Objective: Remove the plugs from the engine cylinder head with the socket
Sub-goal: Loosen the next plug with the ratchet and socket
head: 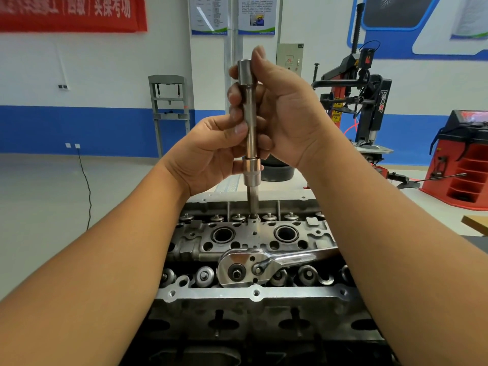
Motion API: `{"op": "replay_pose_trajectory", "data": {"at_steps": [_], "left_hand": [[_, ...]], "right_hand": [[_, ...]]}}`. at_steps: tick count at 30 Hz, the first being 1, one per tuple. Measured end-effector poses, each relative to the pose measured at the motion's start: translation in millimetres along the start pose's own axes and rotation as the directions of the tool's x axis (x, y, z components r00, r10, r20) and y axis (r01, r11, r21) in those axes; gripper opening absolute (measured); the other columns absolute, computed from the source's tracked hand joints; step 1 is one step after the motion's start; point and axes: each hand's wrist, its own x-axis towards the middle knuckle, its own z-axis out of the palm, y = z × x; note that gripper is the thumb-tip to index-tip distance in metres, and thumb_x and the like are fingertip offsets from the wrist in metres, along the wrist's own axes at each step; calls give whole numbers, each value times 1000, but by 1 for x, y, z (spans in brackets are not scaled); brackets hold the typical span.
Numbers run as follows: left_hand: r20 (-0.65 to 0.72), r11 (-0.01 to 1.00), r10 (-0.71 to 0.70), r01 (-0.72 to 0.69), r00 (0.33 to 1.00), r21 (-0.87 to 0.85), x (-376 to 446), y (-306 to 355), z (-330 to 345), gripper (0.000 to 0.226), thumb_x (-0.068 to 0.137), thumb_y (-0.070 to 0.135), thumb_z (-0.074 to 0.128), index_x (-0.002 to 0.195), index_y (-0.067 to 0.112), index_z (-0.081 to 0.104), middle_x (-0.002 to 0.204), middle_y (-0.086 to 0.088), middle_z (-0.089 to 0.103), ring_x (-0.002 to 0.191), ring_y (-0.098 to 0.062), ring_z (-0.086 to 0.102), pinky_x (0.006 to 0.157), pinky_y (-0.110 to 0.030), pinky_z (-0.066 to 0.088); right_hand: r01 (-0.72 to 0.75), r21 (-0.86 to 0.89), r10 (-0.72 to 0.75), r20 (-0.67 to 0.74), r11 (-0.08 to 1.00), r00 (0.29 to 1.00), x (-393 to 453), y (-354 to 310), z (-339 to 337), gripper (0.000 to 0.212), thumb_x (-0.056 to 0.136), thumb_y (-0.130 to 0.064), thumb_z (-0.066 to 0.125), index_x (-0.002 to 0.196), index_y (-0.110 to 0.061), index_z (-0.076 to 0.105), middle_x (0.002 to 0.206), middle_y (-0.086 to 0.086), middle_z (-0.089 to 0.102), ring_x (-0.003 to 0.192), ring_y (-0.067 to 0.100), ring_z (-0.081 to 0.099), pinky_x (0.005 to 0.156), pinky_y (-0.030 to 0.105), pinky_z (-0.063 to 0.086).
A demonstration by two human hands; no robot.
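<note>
The socket [252, 172] stands upright on a long extension bar [250, 120], its narrow lower end set down into a hole at the far middle of the engine cylinder head [253, 294], between two round bores [223, 235]. Both hands hold this tool above the head: the right hand [280, 112] has its grip curled round the upper bar, thumb up beside the bar's top end, and the left hand [211, 151] has its grip closed on the bar lower down, thumb pressed to the shaft just above the socket. The plugs themselves cannot be made out. A chrome ratchet wrench [248, 266] lies flat across the near side of the cylinder head, its round head to the left and its handle running right under the right forearm. The surface beneath the head is hidden in dark shadow. Beyond is a workshop room with a pale floor, white walls with a blue band, a red banner [71, 11] at upper left, two posters [208, 14], a grey press frame [169, 107], a black tyre changer [361, 93] and a red machine [464, 159] at right.
</note>
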Motion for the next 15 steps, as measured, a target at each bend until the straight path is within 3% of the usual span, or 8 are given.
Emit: {"op": "replay_pose_trajectory", "data": {"at_steps": [3,7,12,15], "left_hand": [[-14,1000,14,-14,1000,21,1,-1,2,37,75,34,91,103,13,79,91,-6,78,87,-19,75,75,-33,60],[-68,997,39,-34,997,68,4,-1,3,44,64,37,97,97,14,79,86,-2,78,82,-15,75,72,-30,59],[-2,1000,-4,4,1000,-3,1,1,1,39,79,39,87,107,12,78,96,-8,78,90,-24,76,77,-38,62],[-13,1000,8,-8,1000,20,1,1,3,37,77,38,88,102,13,78,91,-6,78,86,-21,76,75,-35,62]], "right_hand": [[-2,-58,0,-27,998,1000,0,0,0,36,107,-41,49,104,-8,63,74,4,65,66,21,53,56,28,41],[53,-128,-59,-41,990,997,1,1,0,28,104,-37,56,104,-9,51,71,3,65,64,23,52,67,36,41],[35,-51,-36,-21,998,999,1,0,1,36,110,-37,45,102,-6,61,75,7,67,65,25,49,54,31,38],[-1,-27,0,-22,1000,1000,-1,-1,0,42,110,-40,42,104,-6,66,76,7,67,67,22,52,53,27,44]]}}
